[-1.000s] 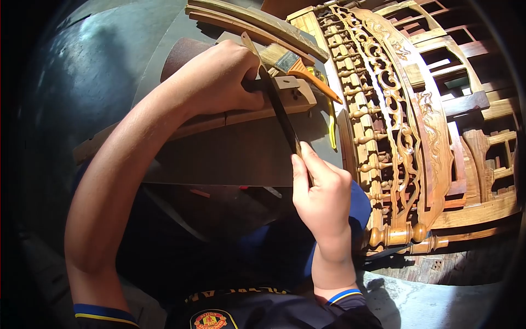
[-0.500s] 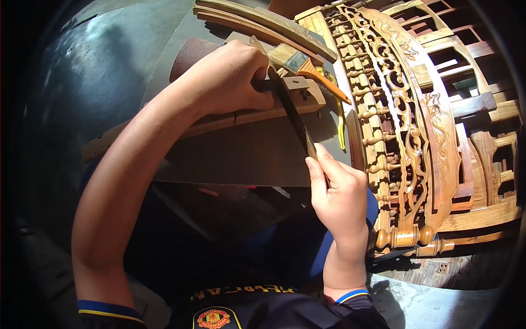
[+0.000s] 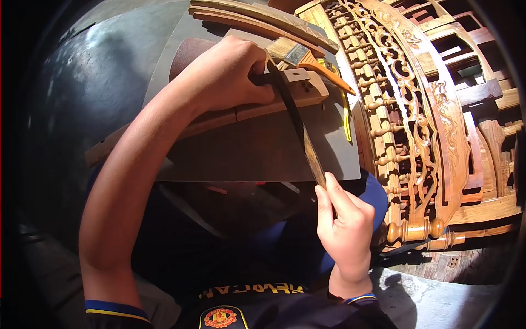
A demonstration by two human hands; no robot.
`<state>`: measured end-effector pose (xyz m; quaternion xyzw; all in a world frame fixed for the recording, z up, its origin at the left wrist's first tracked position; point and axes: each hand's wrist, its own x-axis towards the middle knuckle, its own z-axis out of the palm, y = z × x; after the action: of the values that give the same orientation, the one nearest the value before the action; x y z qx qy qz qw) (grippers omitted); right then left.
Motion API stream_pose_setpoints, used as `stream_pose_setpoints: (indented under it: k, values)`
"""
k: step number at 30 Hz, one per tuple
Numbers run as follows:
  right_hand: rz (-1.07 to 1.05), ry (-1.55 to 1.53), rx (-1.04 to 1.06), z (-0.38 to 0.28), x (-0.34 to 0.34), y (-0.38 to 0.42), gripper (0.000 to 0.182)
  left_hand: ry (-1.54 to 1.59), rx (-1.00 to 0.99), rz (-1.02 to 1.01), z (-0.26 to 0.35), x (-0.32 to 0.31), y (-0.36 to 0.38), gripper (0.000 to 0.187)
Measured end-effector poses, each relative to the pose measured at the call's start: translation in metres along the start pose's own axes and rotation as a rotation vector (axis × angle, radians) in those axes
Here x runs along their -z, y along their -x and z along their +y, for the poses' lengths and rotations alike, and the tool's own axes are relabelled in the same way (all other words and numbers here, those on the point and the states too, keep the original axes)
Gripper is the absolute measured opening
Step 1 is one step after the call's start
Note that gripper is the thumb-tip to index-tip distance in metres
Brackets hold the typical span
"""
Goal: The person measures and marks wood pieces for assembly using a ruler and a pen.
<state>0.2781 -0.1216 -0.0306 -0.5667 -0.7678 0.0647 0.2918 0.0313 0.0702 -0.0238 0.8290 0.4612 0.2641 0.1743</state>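
Observation:
My right hand [image 3: 346,219] is closed around the lower end of a long, narrow, dark metal file [image 3: 298,123]. The file slants up and left, its far end beside the knuckles of my left hand [image 3: 238,74]. That hand is closed on a long wooden piece [image 3: 208,126] lying crosswise on a grey board. Its fingers are partly hidden behind the back of the hand. The file passes over the piece's notched right end [image 3: 309,90].
An orange-handled brush [image 3: 329,74] and a yellow tool [image 3: 347,118] lie beyond the wooden piece. Brown sandpaper [image 3: 189,57] curls behind my left forearm. Long wood strips [image 3: 263,22] lie at the board's [image 3: 246,159] far side. Carved wooden furniture [image 3: 405,109] stands right.
My right hand has drawn the file down and slightly right, towards my body. My left hand stays closed on the wooden piece. The view has shifted slightly.

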Motion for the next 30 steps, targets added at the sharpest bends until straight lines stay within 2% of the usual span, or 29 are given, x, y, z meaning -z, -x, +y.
stream_pose_setpoints:
  k: [2, 6, 12, 18, 23, 24, 25, 27, 30]
  values:
    - [0.035, 0.024, 0.005, 0.002, -0.006, -0.002, 0.027, -0.014, -0.008, 0.007, 0.003, 0.001, 0.001, 0.031]
    - [0.03, 0.004, 0.088, 0.009, -0.026, -0.054, 0.023, 0.0, -0.03, 0.028, 0.005, 0.003, 0.0, 0.03]
    - [0.026, 0.014, 0.042, 0.002, -0.006, -0.001, 0.027, -0.026, 0.041, -0.008, 0.002, 0.003, 0.004, 0.03]
    - [0.014, 0.033, 0.089, 0.011, -0.025, -0.047, 0.024, -0.045, 0.004, 0.022, 0.005, 0.002, 0.002, 0.031]
    - [0.017, -0.005, 0.015, 0.004, -0.006, -0.004, 0.028, -0.061, -0.017, 0.05, 0.002, 0.0, 0.003, 0.031]
    - [0.089, -0.01, 0.124, 0.009, -0.01, -0.004, 0.031, -0.085, -0.034, 0.042, 0.002, 0.0, 0.002, 0.031]
    - [0.077, -0.014, 0.108, 0.012, -0.012, -0.005, 0.03, -0.095, -0.025, 0.039, 0.001, -0.001, 0.002, 0.03]
    - [0.03, -0.017, 0.065, 0.01, -0.014, -0.03, 0.028, -0.094, -0.016, 0.037, 0.004, -0.001, 0.003, 0.029]
    - [0.058, -0.018, 0.141, 0.014, -0.03, -0.061, 0.025, -0.088, -0.011, 0.046, 0.003, 0.001, 0.002, 0.028]
